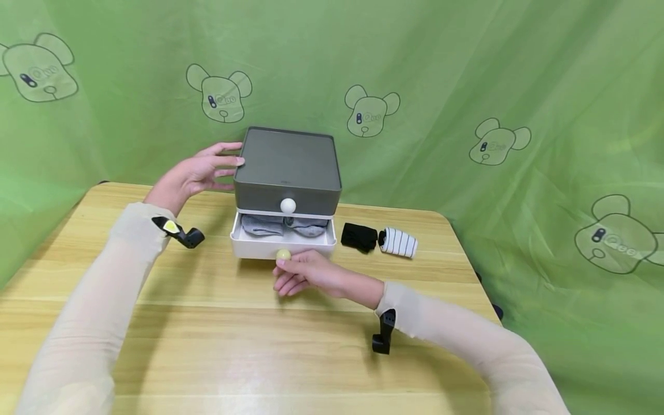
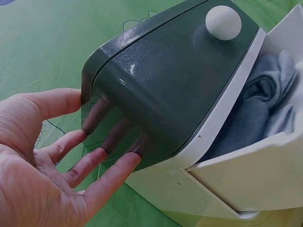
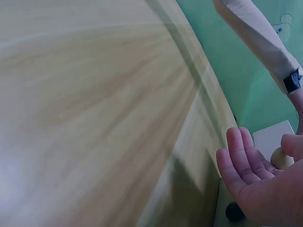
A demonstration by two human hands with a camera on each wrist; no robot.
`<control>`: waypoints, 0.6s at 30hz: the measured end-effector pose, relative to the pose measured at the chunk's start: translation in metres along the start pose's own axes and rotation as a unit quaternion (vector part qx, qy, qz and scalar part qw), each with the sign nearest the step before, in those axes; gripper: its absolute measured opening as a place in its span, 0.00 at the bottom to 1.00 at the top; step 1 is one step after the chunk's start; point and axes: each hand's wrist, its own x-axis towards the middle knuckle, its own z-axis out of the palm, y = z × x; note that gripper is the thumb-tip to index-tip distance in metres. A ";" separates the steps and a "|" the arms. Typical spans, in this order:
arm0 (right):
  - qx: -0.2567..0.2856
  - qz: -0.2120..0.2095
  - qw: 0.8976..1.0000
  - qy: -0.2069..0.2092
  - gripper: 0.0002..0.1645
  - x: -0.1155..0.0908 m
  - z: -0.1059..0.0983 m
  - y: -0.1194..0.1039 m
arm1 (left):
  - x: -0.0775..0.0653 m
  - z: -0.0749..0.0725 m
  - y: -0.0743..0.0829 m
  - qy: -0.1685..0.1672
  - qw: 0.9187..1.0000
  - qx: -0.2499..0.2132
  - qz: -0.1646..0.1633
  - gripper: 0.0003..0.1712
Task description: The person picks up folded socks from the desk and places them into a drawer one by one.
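A two-drawer box has a dark grey upper part with a white knob. Its white lower drawer is pulled out, and two folded grey socks lie inside. The left hand touches the box's left side with spread, nearly straight fingers, seen closely in the left wrist view. At the drawer's front, the right hand pinches the pale yellow drawer knob between thumb and index finger. In the right wrist view that knob is partly hidden by the thumb, while the other fingers extend loosely.
Right of the box, a folded black sock and a rolled white striped sock lie on the wooden table. A green curtain with bear-head prints hangs behind the table and along its right side.
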 end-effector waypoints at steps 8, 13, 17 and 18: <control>-0.004 -0.007 1.000 0.026 0.28 0.019 -0.014 -0.004 | 0.000 0.000 -0.001 0.002 1.000 -0.004 -0.001 0.44; -0.003 -0.012 0.999 0.031 0.29 0.028 -0.020 -0.007 | 0.000 0.000 0.001 -0.003 1.000 0.001 -0.002 0.44; 0.002 -0.014 0.999 0.033 0.29 0.035 -0.024 -0.009 | -0.001 0.000 0.001 -0.004 1.000 0.001 -0.003 0.44; 0.004 -0.014 0.999 0.033 0.29 0.036 -0.025 -0.010 | -0.001 0.000 0.001 -0.003 1.000 0.001 -0.003 0.44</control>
